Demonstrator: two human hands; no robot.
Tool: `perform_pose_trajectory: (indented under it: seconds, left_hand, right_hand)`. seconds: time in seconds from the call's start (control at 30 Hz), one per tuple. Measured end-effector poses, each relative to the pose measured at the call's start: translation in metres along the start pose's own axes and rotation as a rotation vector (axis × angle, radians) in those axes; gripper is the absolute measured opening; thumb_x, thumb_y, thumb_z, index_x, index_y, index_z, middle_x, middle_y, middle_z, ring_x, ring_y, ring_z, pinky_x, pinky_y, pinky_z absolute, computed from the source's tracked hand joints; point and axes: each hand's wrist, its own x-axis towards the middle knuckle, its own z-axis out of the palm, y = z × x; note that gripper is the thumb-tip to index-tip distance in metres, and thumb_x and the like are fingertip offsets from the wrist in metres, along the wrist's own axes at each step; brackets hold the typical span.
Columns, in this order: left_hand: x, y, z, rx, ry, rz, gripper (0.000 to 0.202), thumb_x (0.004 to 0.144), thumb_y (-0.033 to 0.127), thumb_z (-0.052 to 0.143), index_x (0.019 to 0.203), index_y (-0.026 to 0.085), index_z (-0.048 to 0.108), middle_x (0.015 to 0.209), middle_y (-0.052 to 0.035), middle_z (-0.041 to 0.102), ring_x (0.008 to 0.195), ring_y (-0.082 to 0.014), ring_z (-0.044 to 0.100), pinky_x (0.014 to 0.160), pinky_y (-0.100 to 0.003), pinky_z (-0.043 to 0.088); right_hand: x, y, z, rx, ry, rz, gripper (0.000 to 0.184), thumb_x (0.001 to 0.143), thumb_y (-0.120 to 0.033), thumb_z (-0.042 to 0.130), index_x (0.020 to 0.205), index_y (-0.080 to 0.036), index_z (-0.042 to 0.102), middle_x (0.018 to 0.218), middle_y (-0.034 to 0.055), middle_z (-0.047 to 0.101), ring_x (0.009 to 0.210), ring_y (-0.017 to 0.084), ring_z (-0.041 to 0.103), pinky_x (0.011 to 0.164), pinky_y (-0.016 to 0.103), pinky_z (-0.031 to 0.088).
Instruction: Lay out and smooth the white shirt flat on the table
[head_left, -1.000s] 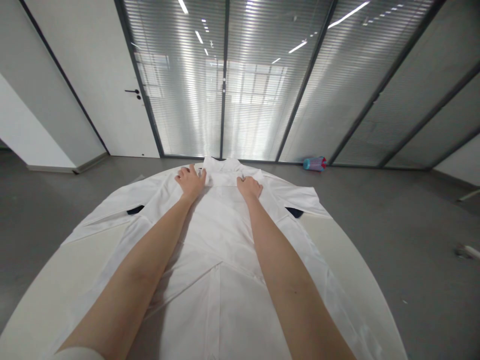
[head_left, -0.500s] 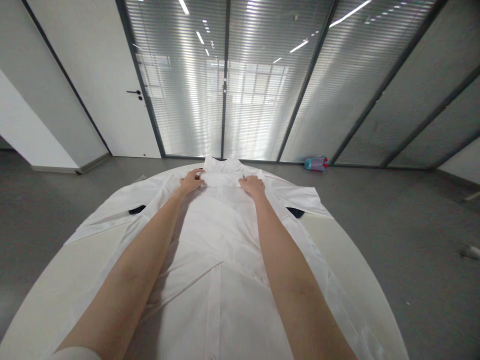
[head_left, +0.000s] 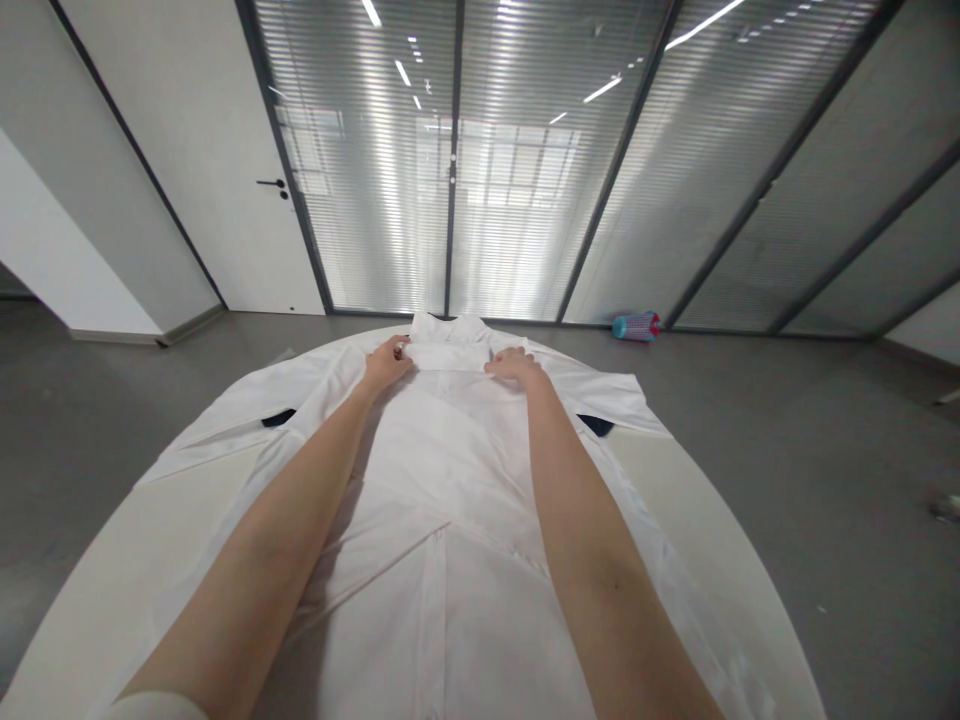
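The white coat [head_left: 442, 470] lies spread on the round table [head_left: 720, 530], with its collar at the far side. The left hand [head_left: 386, 365] is curled narrow and seems to pinch the folded band [head_left: 446, 357] below the collar; the right hand [head_left: 514, 368] rests on this band, and I cannot tell if it grips.

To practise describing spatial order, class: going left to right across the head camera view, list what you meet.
white door → left hand → white coat collar → right hand → teal-and-pink bottle
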Motion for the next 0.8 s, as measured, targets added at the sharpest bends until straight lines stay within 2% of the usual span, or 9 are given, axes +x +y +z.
perform_pose_trajectory:
  seconds: [0.07,0.17,0.27,0.43,0.5,0.6,0.63,0.67,0.8]
  left_hand:
    - [0.0,0.0,0.0,0.033,-0.007,-0.002,0.049,0.078,0.019,0.063,0.127,0.027,0.061,0.095,0.0,0.071,0.091,-0.021,0.065,0.087,-0.033,0.044]
    - [0.002,-0.001,0.001,0.062,-0.01,-0.002,0.052,0.077,0.018,0.064,0.128,0.028,0.06,0.094,-0.0005,0.071,0.092,-0.0218,0.065,0.088,-0.034,0.043]
    - [0.003,-0.003,0.004,0.071,-0.012,0.004,0.054,0.076,0.018,0.065,0.129,0.028,0.059,0.093,-0.0008,0.07,0.092,-0.0226,0.066,0.089,-0.036,0.043]
    - [0.002,-0.006,0.005,0.079,-0.017,0.015,0.053,0.077,0.019,0.064,0.128,0.029,0.058,0.092,-0.0008,0.069,0.093,-0.0234,0.065,0.09,-0.037,0.044]
    - [-0.001,-0.003,0.004,0.103,0.041,0.044,0.053,0.076,0.022,0.066,0.128,0.027,0.058,0.097,-0.0035,0.068,0.097,-0.0253,0.064,0.09,-0.038,0.045]
    - [-0.003,0.008,0.0,0.159,0.225,0.106,0.047,0.079,0.028,0.065,0.126,0.024,0.06,0.114,-0.0106,0.063,0.109,-0.029,0.059,0.094,-0.04,0.044]
    - [-0.004,0.014,-0.001,0.168,0.251,0.134,0.043,0.081,0.029,0.063,0.124,0.023,0.061,0.114,-0.011,0.062,0.11,-0.0287,0.059,0.094,-0.039,0.044]
    - [-0.004,0.019,-0.001,0.168,0.23,0.167,0.038,0.083,0.029,0.061,0.121,0.023,0.062,0.111,-0.0101,0.064,0.107,-0.0276,0.06,0.093,-0.038,0.044]
    - [-0.008,0.036,0.007,0.158,-0.048,0.343,0.015,0.086,0.028,0.056,0.097,0.023,0.066,0.088,-0.0041,0.068,0.087,-0.0216,0.063,0.079,-0.03,0.045]
  right_hand:
    - [-0.002,-0.002,-0.006,-0.011,-0.001,-0.009,0.045,0.082,-0.037,0.063,0.123,-0.021,0.067,0.147,0.0161,0.044,0.135,0.039,0.043,0.107,0.053,0.037]
    - [-0.007,-0.005,-0.013,-0.016,0.065,0.036,0.043,0.084,-0.028,0.06,0.126,-0.017,0.064,0.148,0.0184,0.042,0.136,0.038,0.041,0.109,0.052,0.036]
    - [-0.012,-0.009,-0.017,-0.002,0.091,0.041,0.037,0.089,-0.027,0.057,0.124,-0.019,0.065,0.147,0.0174,0.043,0.137,0.037,0.04,0.109,0.052,0.036]
    - [-0.016,-0.009,-0.017,-0.041,0.033,0.017,0.04,0.079,-0.019,0.068,0.118,-0.024,0.067,0.143,0.0124,0.047,0.134,0.034,0.045,0.108,0.049,0.038]
    - [-0.015,-0.009,-0.015,-0.044,0.038,0.045,0.042,0.078,-0.017,0.069,0.12,-0.023,0.067,0.14,0.0137,0.05,0.133,0.033,0.047,0.107,0.048,0.04]
    - [-0.013,-0.011,-0.012,-0.012,0.092,0.089,0.045,0.083,-0.019,0.064,0.128,-0.018,0.061,0.138,0.0184,0.053,0.133,0.035,0.048,0.106,0.049,0.042]
    - [-0.013,-0.012,-0.011,-0.001,0.115,0.094,0.045,0.086,-0.019,0.061,0.131,-0.016,0.059,0.139,0.0197,0.053,0.134,0.035,0.047,0.106,0.049,0.041]
    - [-0.013,-0.014,-0.009,0.006,0.134,0.092,0.044,0.089,-0.019,0.057,0.133,-0.014,0.058,0.139,0.0206,0.053,0.134,0.035,0.048,0.107,0.049,0.041]
    - [-0.018,-0.02,-0.002,0.027,0.147,0.062,0.04,0.094,-0.015,0.046,0.133,-0.013,0.056,0.135,0.0211,0.058,0.13,0.032,0.053,0.105,0.047,0.043]
